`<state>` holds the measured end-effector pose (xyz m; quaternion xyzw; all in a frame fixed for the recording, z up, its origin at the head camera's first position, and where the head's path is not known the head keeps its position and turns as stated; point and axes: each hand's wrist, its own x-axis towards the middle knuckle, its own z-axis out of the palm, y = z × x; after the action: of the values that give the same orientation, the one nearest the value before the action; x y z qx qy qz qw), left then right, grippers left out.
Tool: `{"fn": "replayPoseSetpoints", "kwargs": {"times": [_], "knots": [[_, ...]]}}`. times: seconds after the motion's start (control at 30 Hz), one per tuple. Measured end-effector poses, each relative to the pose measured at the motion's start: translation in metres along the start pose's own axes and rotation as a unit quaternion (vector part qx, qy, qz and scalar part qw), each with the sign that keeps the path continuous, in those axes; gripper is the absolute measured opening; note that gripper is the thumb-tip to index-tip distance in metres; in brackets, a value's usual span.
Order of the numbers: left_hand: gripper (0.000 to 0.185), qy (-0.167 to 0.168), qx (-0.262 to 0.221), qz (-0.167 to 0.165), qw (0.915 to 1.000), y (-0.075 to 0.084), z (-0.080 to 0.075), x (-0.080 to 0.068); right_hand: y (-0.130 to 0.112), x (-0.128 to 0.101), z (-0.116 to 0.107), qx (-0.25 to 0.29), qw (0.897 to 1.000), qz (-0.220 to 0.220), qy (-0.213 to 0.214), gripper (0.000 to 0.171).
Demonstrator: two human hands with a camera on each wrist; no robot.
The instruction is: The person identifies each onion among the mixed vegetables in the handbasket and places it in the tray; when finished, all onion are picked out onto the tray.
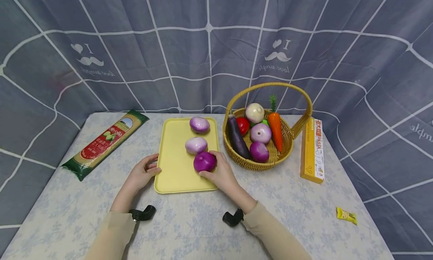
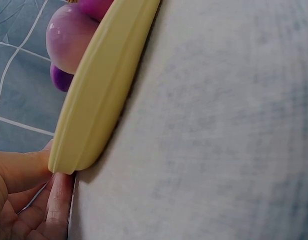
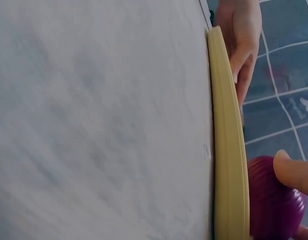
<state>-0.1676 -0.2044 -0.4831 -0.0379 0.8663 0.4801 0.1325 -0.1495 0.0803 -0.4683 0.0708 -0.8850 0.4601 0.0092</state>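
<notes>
My right hand (image 1: 223,174) grips a dark purple onion (image 1: 205,162) between thumb and fingers, low over the right side of a yellow tray (image 1: 174,175). Just behind it on the tray lies a pale purple-and-white onion (image 1: 196,145), and another purple-and-white onion (image 1: 199,124) sits near the far edge. At the tray's left side, my left hand (image 1: 141,173) touches the rim with its thumb and fingers, loosely bent. The left wrist view shows the left thumb (image 2: 24,170) against the tray's end. In the right wrist view, the thumb presses on the dark onion (image 3: 273,205).
Right of the tray stands a wicker basket (image 1: 233,156) with an eggplant (image 1: 237,138), a carrot (image 1: 276,130), a tomato (image 1: 242,125) and several onions. A pasta box (image 1: 312,151) and small yellow packet (image 1: 346,215) lie farther right. A pasta bag (image 1: 106,141) lies left.
</notes>
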Motion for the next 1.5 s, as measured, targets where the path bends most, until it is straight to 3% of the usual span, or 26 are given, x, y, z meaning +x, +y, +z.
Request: {"fn": "replayPoseSetpoints", "kwargs": {"times": [0.4, 0.73, 1.1, 1.27, 1.5], "knots": [[0.061, -0.006, 0.001, 0.004, 1.0000, 0.001, -0.001, -0.001, 0.001, 0.012, -0.001, -0.010, 1.000, 0.012, 0.011, 0.075], [0.062, -0.010, 0.004, 0.011, 0.9999, 0.001, -0.003, -0.002, -0.008, 0.004, -0.006, -0.009, 1.000, 0.014, 0.017, 0.083], [0.062, -0.009, -0.001, 0.008, 0.9999, 0.000, -0.002, 0.000, -0.028, -0.014, -0.043, 0.021, 1.000, -0.019, 0.014, 0.055], [0.061, -0.003, -0.001, 0.008, 1.0000, 0.000, -0.001, 0.000, -0.028, -0.018, -0.061, 0.029, 0.998, -0.048, 0.035, 0.038], [0.061, -0.002, -0.001, 0.005, 1.0000, -0.001, -0.001, 0.001, -0.020, -0.019, -0.088, 0.065, 0.994, -0.048, 0.068, 0.029]]}}
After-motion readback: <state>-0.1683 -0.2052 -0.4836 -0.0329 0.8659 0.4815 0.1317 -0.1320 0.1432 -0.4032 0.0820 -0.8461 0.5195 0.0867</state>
